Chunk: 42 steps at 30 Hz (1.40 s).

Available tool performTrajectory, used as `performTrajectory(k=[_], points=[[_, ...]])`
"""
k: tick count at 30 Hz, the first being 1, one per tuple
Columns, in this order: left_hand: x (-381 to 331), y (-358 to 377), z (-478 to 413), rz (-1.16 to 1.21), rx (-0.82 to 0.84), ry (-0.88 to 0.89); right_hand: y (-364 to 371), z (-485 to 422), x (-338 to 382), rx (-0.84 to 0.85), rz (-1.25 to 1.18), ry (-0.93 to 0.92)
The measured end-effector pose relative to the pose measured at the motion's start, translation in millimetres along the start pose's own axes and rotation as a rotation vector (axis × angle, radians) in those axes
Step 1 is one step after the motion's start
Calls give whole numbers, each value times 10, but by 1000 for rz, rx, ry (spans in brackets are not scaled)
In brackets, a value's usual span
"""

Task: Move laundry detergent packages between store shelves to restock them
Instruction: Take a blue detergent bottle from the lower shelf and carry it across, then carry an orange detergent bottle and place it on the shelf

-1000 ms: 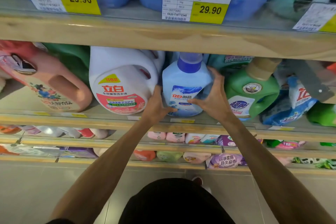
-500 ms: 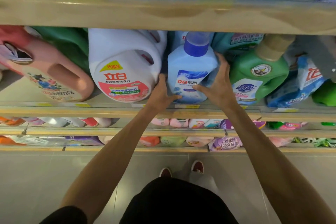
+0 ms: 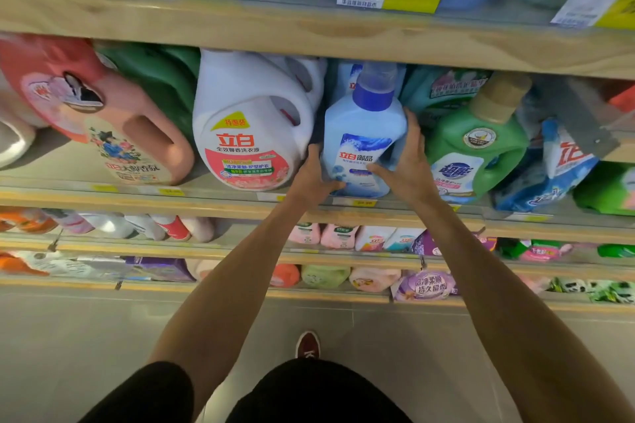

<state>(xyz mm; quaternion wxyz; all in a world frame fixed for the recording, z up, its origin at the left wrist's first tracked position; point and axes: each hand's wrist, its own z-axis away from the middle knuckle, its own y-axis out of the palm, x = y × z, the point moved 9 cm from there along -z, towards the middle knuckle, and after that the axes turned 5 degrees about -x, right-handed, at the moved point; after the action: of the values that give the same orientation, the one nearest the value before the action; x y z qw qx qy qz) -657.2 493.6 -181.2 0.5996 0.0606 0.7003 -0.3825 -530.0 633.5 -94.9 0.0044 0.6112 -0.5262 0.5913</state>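
Observation:
A light blue detergent bottle (image 3: pixel 362 134) with a dark blue cap stands upright near the front of the middle shelf (image 3: pixel 213 206). My left hand (image 3: pixel 314 178) grips its lower left side and my right hand (image 3: pixel 407 165) wraps its right side, thumb across the label. It sits between a large white jug (image 3: pixel 251 134) on its left and a green bottle (image 3: pixel 477 144) with a tan cap on its right. More blue bottles stand behind it, mostly hidden.
A pink jug (image 3: pixel 103 113) and green jugs fill the shelf's left part; blue bags (image 3: pixel 556 168) lie at the right. The shelf board above (image 3: pixel 309 34) carries 29.90 price tags and big blue jugs. Lower shelves hold small pouches. Grey floor below.
Both hands have stayed on the blue bottle in the same grip. The bottle stays in its slot on the shelf; the camera view shifted up and down.

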Motion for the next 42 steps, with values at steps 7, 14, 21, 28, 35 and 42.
performTrajectory(k=[7, 14, 21, 28, 35, 42], points=[[-139, -284, 361, -245, 13, 71, -119, 287, 49, 118, 230, 73], [-348, -711, 1192, -653, 73, 89, 102, 1087, 388, 414, 595, 23], [116, -1102, 2128, -954, 174, -10, 403, 2104, 533, 657, 789, 13], [285, -1331, 2781, -924, 233, -62, 591, 2673, 648, 731, 775, 10], [593, -1495, 3113, -907, 232, -160, 816, 2998, 705, 803, 730, 55], [1217, -1545, 3109, -889, 323, -232, 1273, 3126, 579, 887, 739, 123]])
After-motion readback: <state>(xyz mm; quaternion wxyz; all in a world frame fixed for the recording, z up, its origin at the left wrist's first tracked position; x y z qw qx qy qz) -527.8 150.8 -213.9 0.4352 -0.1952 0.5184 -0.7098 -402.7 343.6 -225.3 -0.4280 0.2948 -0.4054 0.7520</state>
